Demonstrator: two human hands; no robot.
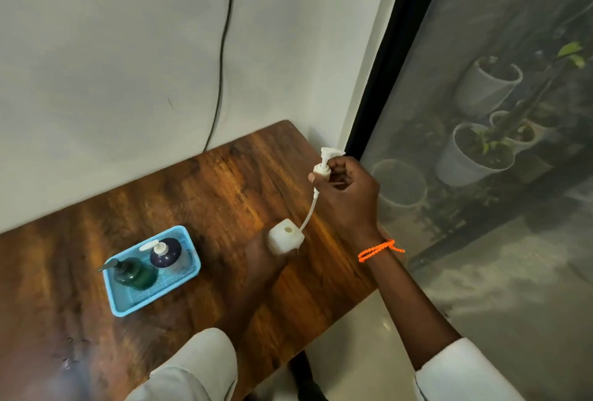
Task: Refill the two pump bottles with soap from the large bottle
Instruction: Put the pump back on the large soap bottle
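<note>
White sleeves (465, 371) on both arms; an orange braided thread (378, 249) circles the right wrist

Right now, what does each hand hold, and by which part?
The right hand pinches the pump head at its collar. The left hand grips the white bottle by its side.

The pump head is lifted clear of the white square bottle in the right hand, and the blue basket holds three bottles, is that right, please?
Not quite: the head view shows two bottles in the blue basket, a green pump bottle and a dark blue bottle. The right hand does hold the pump head clear of the white square bottle.
</note>
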